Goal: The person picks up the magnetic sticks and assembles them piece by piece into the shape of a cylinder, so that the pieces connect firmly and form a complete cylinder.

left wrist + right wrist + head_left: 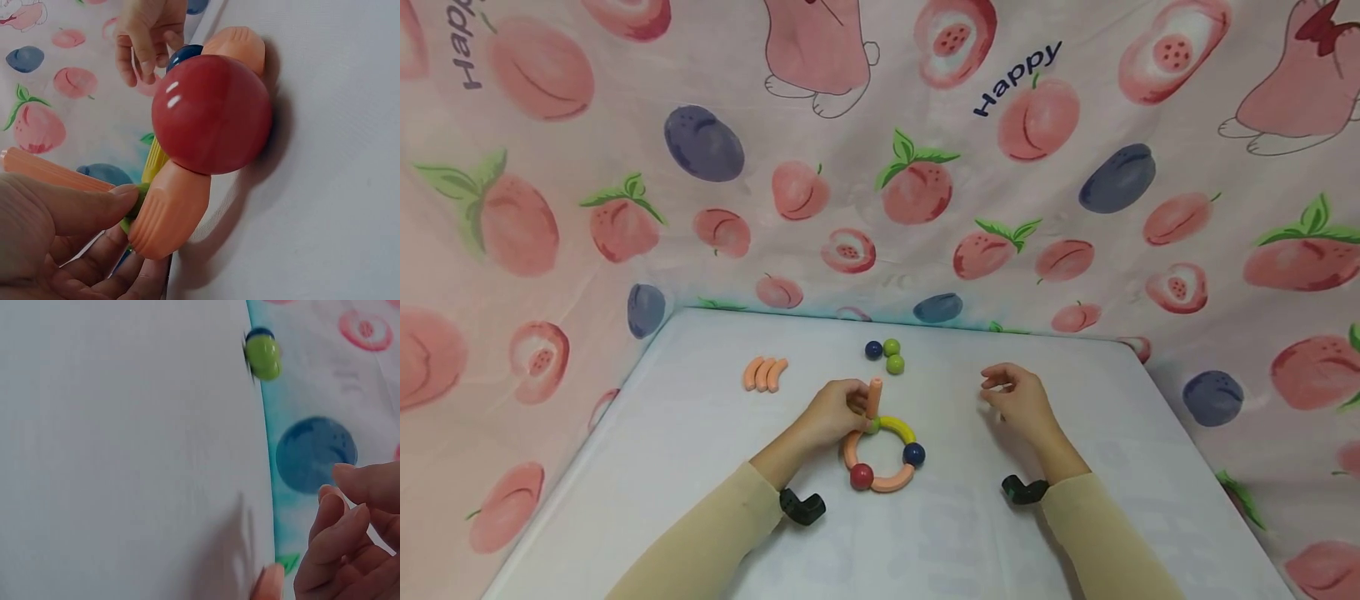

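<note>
Head view: A ring (892, 482) of toy pieces is at the middle of the table (625, 467), between the 2 hands. It comprises 1 red ball (861, 477), 1 dark blue ball (914, 454), 1 yellow curved piece (898, 428), 2 orange curved pieces (850, 450) and 1 green ball (873, 425). The left hand (837, 408) pinches the green ball, on the side facing the table's far edge; an orange stick (874, 398) rises from it. The right hand (1018, 404), fingers loosely bent, holds nothing, well apart from the ring. Toward the table's far left corner lie 3 loose orange pieces (762, 375); near the middle of the far edge, 3 loose balls (895, 364), 2 green and 1 dark blue.

Left wrist view: Thumb and fingers close upon the green ball; the red ball fills the foreground, between the 2 orange curved pieces.

Right wrist view: The thumb and fingers are partly spread, with nothing between them. The loose balls appear at the table's far edge.
</note>
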